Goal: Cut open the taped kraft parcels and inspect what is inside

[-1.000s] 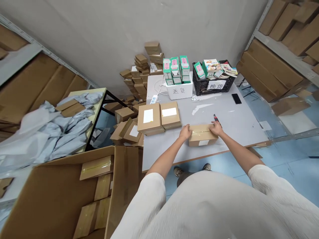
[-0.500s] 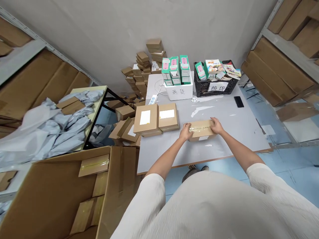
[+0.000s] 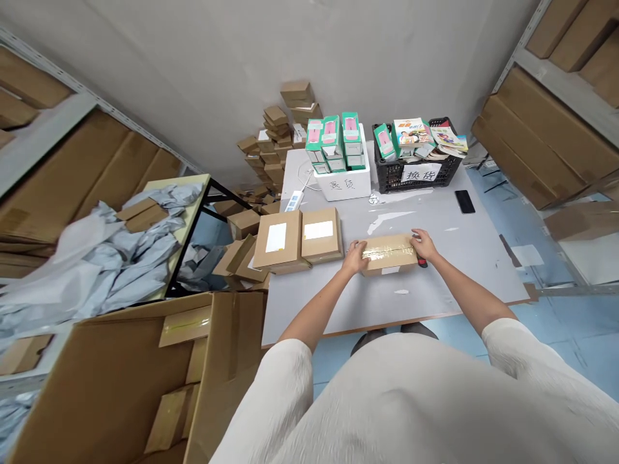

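A taped cardboard box (image 3: pixel 389 253) rests between my hands near the front of the grey table (image 3: pixel 333 306). Shiny clear tape runs along its top, and a white label shows on the side facing me. My left hand (image 3: pixel 355 258) grips the left end, thumb on top. At the opposite end, my right hand (image 3: pixel 424 245) holds the box with fingers over the far corner. Just below that hand a small red and black object (image 3: pixel 422 262) sticks out by the box; its kind is unclear. To the left stand two labelled cardboard boxes (image 3: pixel 279 241), side by side.
At the table's back are a white bin (image 3: pixel 343 185) of green-and-pink boxes and a black crate (image 3: pixel 416 177) with books. A phone (image 3: pixel 465 202) lies right, a power strip (image 3: pixel 294 200) left. A large open carton (image 3: pixel 236 335) stands at lower left, near grey mailer bags (image 3: pixel 140 258).
The red and black object now shows beside the box's right end. Both hands keep their hold on the box, and the camera view has shifted slightly.
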`<control>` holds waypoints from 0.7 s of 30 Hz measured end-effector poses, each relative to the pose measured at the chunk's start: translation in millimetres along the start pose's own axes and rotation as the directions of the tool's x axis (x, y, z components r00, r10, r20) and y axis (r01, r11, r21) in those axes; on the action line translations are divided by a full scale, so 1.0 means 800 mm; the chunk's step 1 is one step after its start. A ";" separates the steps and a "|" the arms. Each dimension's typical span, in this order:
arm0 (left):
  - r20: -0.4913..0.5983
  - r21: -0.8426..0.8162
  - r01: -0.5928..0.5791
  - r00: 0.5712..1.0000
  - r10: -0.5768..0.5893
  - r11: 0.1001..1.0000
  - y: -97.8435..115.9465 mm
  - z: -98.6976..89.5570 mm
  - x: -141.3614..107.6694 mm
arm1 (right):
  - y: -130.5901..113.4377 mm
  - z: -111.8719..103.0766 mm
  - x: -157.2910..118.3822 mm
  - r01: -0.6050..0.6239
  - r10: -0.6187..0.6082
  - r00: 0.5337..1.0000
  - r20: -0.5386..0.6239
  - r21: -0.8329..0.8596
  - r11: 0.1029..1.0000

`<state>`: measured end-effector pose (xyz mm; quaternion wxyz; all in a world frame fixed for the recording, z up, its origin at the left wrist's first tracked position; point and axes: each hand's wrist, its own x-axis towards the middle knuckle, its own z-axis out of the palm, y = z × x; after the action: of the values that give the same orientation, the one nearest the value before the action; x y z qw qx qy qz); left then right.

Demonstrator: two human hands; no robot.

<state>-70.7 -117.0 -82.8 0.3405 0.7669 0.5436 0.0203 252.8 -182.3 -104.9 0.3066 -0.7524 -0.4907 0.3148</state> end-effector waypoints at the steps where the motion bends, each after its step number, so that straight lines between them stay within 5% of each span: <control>1: -0.002 0.006 0.016 1.000 -0.016 1.000 0.000 0.000 0.000 | 0.007 -0.006 0.003 -0.022 0.022 1.000 0.002 -0.003 1.000; 9: -0.048 -0.041 0.137 0.989 -0.139 0.990 0.005 0.009 -0.009 | 0.073 -0.032 0.014 -0.160 0.217 0.967 0.137 -0.339 0.927; 14: -0.062 -0.042 0.163 0.984 -0.165 0.986 0.004 0.013 -0.015 | 0.092 -0.010 0.019 -0.214 0.344 0.915 0.212 -0.466 0.858; 21: -0.077 -0.119 0.120 0.989 -0.130 0.986 -0.014 0.022 -0.019 | 0.109 0.020 0.018 -0.215 0.373 0.910 0.182 -0.562 0.799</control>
<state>-79.3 -136.5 -97.3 0.3613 0.7090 0.6024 0.0623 292.7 -195.1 -184.3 -0.0394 -0.8219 -0.4727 0.3155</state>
